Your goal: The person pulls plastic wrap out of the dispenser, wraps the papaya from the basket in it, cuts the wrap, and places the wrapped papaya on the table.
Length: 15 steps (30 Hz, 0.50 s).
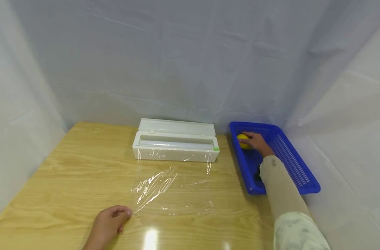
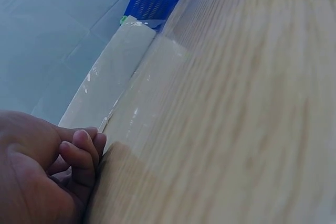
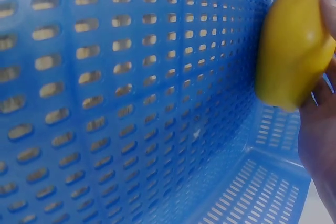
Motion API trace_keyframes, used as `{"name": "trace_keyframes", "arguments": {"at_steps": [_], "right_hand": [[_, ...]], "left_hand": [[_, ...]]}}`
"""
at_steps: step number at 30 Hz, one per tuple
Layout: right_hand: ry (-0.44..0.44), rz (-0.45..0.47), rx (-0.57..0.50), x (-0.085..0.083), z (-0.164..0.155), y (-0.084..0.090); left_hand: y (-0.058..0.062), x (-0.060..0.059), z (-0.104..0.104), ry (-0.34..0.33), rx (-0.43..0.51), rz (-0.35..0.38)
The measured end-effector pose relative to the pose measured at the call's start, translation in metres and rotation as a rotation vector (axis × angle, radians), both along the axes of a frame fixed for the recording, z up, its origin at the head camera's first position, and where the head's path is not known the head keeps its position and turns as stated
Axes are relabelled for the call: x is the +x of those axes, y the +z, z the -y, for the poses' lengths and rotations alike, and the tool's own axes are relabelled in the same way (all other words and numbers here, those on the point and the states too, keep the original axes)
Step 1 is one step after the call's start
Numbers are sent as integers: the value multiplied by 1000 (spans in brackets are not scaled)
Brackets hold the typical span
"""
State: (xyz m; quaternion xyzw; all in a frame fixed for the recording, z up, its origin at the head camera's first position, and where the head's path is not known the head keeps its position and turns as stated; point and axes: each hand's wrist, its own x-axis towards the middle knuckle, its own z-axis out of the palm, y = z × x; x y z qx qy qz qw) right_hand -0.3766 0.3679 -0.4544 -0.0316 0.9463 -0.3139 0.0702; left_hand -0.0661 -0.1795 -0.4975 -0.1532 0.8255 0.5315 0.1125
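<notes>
No writing is legible. The right hand point(image 1: 256, 141) grips a yellow fruit point(image 3: 294, 48) in the blue basket point(image 1: 297, 166) — its perforations show only at the wrist; the left hand point(image 1: 108, 224) pinches the cling film point(image 1: 171, 187).

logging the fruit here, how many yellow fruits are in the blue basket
1. A single round yellow fruit sits at the far end of the blue perforated plastic basket, gripped by the right hand. The forearm covers part of the basket floor, so another could be hidden there.

Round smooth yellow fruit point(image 1: 243, 140), inside blue perforated plastic basket point(image 1: 299, 166), at its far end. Clear crinkled plastic film sheet point(image 1: 172, 189) flat on bench, left of basket.
</notes>
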Motion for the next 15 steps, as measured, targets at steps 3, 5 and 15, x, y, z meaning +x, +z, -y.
{"name": "trace_keyframes", "arguments": {"at_steps": [3,5,15], "right_hand": [[-14,-13,17,1,-2,2],[-18,-18,21,2,-3,5],[-44,-79,-9,10,-2,34]], "left_hand": [[0,-1,-1,-7,6,2],[1,-3,-1,-9,7,5],[3,-3,-1,-8,12,16]]}}
